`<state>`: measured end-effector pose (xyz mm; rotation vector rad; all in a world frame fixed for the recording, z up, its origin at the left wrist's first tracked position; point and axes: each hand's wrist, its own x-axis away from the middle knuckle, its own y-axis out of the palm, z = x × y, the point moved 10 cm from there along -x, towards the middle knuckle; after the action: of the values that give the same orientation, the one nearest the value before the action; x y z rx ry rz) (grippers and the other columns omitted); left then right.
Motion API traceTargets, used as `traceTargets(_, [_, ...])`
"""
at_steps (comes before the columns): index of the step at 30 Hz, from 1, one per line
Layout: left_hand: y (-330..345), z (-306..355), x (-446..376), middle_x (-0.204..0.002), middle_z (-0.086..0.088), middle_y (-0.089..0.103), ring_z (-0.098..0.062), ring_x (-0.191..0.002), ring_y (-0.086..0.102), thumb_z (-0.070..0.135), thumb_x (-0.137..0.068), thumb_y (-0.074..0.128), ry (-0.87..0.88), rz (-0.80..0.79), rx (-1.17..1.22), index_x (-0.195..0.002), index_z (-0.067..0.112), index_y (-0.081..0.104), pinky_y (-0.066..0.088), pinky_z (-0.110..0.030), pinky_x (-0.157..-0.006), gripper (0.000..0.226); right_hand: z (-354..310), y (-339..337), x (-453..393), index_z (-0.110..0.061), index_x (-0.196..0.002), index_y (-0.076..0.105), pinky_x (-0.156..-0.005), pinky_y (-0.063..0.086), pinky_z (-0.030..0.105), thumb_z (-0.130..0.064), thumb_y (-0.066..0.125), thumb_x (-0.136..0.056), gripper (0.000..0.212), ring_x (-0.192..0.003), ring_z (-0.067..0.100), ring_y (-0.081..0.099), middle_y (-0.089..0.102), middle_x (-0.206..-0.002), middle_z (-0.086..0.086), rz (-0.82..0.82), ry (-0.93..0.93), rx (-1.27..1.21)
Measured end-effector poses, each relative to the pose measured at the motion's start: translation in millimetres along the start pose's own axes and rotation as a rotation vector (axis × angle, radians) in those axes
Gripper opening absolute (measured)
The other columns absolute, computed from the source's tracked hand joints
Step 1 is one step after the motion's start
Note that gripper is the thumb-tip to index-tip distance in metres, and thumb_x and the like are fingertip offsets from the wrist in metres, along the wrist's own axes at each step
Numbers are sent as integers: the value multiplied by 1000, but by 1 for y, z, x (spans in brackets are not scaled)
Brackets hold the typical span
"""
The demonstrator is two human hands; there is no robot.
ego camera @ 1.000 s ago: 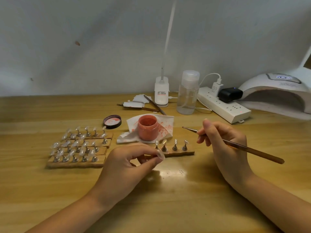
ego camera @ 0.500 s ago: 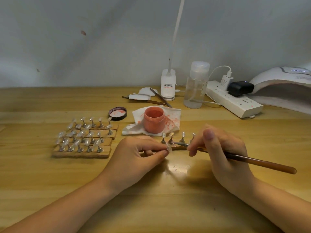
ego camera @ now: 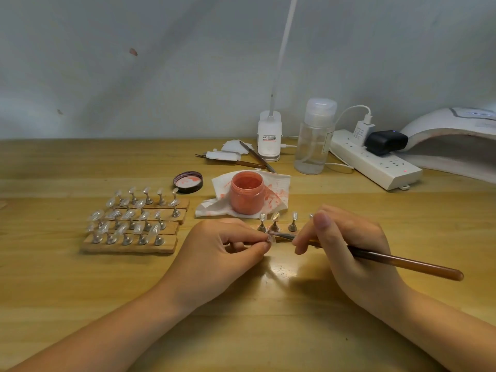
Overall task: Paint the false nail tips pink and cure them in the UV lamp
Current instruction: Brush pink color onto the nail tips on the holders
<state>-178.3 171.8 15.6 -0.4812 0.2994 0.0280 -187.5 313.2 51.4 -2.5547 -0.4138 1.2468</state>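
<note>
At the frame's centre, the left hand (ego camera: 222, 253) pinches a clear nail tip (ego camera: 270, 236) steady while the right hand (ego camera: 349, 245) grips the brush (ego camera: 389, 260), bristles touching it to paint.

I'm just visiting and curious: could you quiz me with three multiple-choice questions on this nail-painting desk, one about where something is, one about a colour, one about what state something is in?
1. Where does the paint jar stand?
A. on a stained tissue
B. inside the lamp
C. on the power strip

2. What colour is the paint in the jar?
A. blue
B. pink
C. green

3. What is the right hand doing?
A. resting flat
B. lifting the bottle
C. gripping a brush

Answers:
1. A, the jar sits on the paint-smeared tissue.
2. B, jar and smears are coral pink.
3. C, its fingers curl round the brush, whose tip meets the nail tip pinched by the left hand.
</note>
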Motion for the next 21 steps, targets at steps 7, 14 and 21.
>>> traceTargets(7, [0,-1,-1,-77,14,70,-1,-75,63,13,-74,72,-1,4,-12,-82,29,74,50,-18,-65,18,1,1,1,-13,-67,65,-59,44,16,-38,34,-97,49,-59,5,59,62,-59,-1,-9,22,-91])
traceTargets(14, [-1,-2,-1,-78,16,70,-5,-74,63,15,-74,71,1,7,-1,-78,34,74,48,-16,-62,19,12,-5,4,-9,-62,64,-56,41,12,-22,37,-91,42,-54,5,56,59,-56,0,33,116,-212])
traceTargets(21, [0,-2,-1,-78,21,70,-10,-75,65,16,-73,73,18,15,-2,-74,42,72,50,-23,-64,26,12,-1,1,-4,-65,64,-61,40,8,-29,39,-93,46,-61,4,59,63,-61,3,20,125,-112])
